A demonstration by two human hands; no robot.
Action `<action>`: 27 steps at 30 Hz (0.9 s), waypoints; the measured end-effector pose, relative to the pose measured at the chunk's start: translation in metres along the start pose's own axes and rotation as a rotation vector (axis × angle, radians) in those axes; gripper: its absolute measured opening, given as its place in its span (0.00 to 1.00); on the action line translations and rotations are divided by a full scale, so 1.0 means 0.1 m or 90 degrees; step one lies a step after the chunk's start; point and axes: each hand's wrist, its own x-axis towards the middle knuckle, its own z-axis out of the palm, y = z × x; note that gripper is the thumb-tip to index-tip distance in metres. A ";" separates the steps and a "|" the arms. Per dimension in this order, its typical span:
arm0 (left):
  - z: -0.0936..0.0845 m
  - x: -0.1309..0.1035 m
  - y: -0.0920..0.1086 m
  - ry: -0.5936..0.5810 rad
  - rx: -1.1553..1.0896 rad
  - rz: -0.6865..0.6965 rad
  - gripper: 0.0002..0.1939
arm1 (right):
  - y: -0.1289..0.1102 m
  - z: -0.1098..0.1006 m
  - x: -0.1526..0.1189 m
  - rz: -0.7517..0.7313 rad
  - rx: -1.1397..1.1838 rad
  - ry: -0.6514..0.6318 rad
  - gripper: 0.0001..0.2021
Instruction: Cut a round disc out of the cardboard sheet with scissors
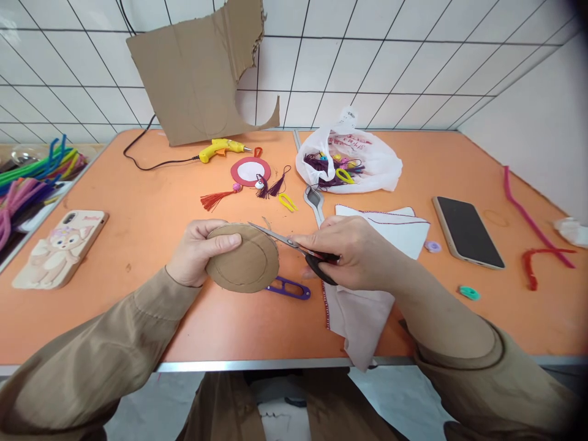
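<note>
Orange table (211,331), white tiled wall (413,73) behind. Left hand (195,252) pinching cardboard disc (243,263) above table, thumb flat on top, forearm angled in from near edge. Right hand (356,251) curled round scissors (291,243), forearm slanting in from right, blades at disc's far rim. Purple snips (304,295) partly behind disc. Beyond, yellow glue gun (214,151), torn cardboard (197,79).

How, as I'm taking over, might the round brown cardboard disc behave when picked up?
Probably stiff: the disc, gripped near one edge by the left hand, shows no sag. Likely light, being cardboard. Its round outline suggests it could roll if stood on edge.
</note>
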 end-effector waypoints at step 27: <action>0.05 -0.03 -0.08 -0.043 0.040 0.083 0.11 | -0.11 0.34 0.10 0.123 0.337 0.218 0.17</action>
